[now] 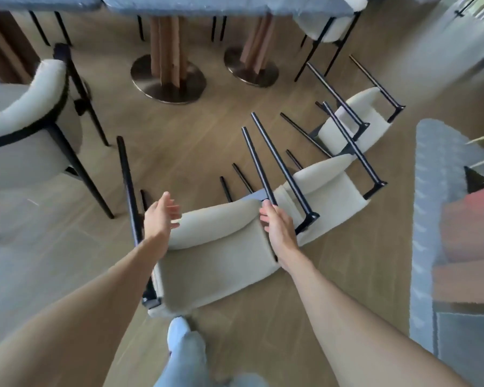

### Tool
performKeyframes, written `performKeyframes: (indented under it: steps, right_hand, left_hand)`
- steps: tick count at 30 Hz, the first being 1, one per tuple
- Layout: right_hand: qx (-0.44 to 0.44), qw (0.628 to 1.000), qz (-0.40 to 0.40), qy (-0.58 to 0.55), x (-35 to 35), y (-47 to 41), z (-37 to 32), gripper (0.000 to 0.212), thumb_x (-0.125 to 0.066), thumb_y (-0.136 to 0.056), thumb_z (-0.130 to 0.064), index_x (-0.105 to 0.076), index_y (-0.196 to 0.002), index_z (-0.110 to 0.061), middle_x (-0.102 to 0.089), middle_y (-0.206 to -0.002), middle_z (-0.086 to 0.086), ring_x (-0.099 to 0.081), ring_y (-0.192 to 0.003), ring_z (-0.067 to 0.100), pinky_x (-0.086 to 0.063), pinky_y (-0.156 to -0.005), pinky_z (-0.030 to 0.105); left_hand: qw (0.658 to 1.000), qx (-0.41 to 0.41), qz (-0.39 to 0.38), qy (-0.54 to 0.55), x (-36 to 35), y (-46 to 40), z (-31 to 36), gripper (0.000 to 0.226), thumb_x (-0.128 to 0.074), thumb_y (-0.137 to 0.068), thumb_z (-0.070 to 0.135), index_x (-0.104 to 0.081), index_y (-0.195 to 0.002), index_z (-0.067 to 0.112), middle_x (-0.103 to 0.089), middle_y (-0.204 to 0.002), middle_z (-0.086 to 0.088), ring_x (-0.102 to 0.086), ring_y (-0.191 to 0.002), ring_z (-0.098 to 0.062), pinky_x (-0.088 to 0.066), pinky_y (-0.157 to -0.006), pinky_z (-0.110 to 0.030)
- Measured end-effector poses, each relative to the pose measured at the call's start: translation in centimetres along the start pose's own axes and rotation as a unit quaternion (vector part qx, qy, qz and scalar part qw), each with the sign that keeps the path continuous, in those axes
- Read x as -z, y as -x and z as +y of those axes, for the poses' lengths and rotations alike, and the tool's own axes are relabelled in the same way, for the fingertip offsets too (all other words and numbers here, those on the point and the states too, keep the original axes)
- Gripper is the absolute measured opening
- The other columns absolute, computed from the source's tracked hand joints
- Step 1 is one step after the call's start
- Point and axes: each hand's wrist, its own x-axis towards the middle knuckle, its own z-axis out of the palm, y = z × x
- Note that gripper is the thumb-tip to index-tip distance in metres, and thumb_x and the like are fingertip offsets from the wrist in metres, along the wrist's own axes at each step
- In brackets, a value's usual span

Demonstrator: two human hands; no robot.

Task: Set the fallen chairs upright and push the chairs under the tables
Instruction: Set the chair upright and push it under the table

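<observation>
Three cream chairs with black legs lie tipped over on the wood floor. The nearest fallen chair (215, 263) is right in front of me, legs pointing away and up. My right hand (277, 226) grips its right-hand black leg near the seat. My left hand (160, 216) hovers with fingers spread just above the chair's left edge, beside its other black leg (127, 180), touching nothing. A second fallen chair (330, 188) lies behind it to the right, a third (358, 121) farther back. The table (224, 5) with a grey cloth stands at the far side.
An upright cream chair (25, 129) stands at the left. Another upright chair (330, 26) is tucked at the table's right end. Two round metal table bases (168, 79) sit ahead. A grey-clothed table edge (428, 219) runs along the right. My leg (185, 353) is below.
</observation>
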Motion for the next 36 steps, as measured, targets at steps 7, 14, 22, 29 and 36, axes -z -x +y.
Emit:
performKeyframes:
  steps: [7,14,22,29,36]
  right_hand:
    - [-0.054,0.990,-0.117,0.056,-0.6,-4.9,4.4,0.038,-0.045,-0.101,-0.050,-0.062,-0.116,-0.020,-0.063,-0.124,0.003,-0.059,-0.117,0.020,-0.042,-0.109,0.046]
    - [-0.130,0.956,-0.259,0.051,-6.7,-10.7,16.1,0.020,-0.057,-0.098,-0.040,-0.061,-0.107,-0.023,-0.065,-0.120,0.003,-0.066,-0.106,0.021,-0.051,-0.100,0.040]
    - [-0.384,0.881,-0.269,-0.058,-12.5,-16.7,45.2,0.033,-0.059,-0.097,-0.036,-0.050,-0.123,-0.019,-0.055,-0.131,0.011,-0.064,-0.108,0.028,-0.049,-0.100,0.040]
    - [-0.414,0.875,-0.179,-0.177,-16.9,-24.5,63.3,0.053,-0.068,-0.088,-0.049,-0.052,-0.125,-0.015,-0.055,-0.134,0.012,-0.063,-0.114,0.022,-0.052,-0.098,0.032]
    - [-0.390,0.884,-0.125,-0.228,-17.0,-32.8,71.0,0.077,-0.081,-0.071,-0.050,-0.048,-0.132,-0.018,-0.056,-0.130,0.006,-0.056,-0.121,0.026,-0.049,-0.105,0.042]
  left_hand:
    - [0.990,0.079,0.113,0.032,-0.7,2.1,-7.5,0.036,-0.051,-0.101,0.035,-0.065,-0.106,0.002,-0.067,-0.097,-0.016,-0.061,-0.076,-0.025,-0.049,-0.064,-0.032]
    - [0.966,0.115,0.208,0.101,-1.8,1.1,-18.2,0.021,-0.060,-0.096,0.023,-0.065,-0.104,0.004,-0.067,-0.088,-0.012,-0.061,-0.072,-0.024,-0.049,-0.061,-0.030]
    - [0.868,0.305,0.277,0.277,-7.9,-4.2,-47.8,0.033,-0.065,-0.095,0.033,-0.054,-0.117,0.011,-0.055,-0.125,-0.019,-0.060,-0.105,-0.031,-0.054,-0.087,-0.047]
    - [0.858,0.296,0.274,0.317,-11.8,-14.2,-64.3,0.056,-0.078,-0.084,0.042,-0.048,-0.121,0.012,-0.052,-0.129,-0.016,-0.061,-0.113,-0.030,-0.056,-0.097,-0.045]
    - [0.919,0.271,0.196,0.209,-9.5,-21.2,-72.7,0.074,-0.084,-0.075,0.044,-0.052,-0.136,0.015,-0.057,-0.137,-0.004,-0.058,-0.121,-0.023,-0.057,-0.093,-0.046]
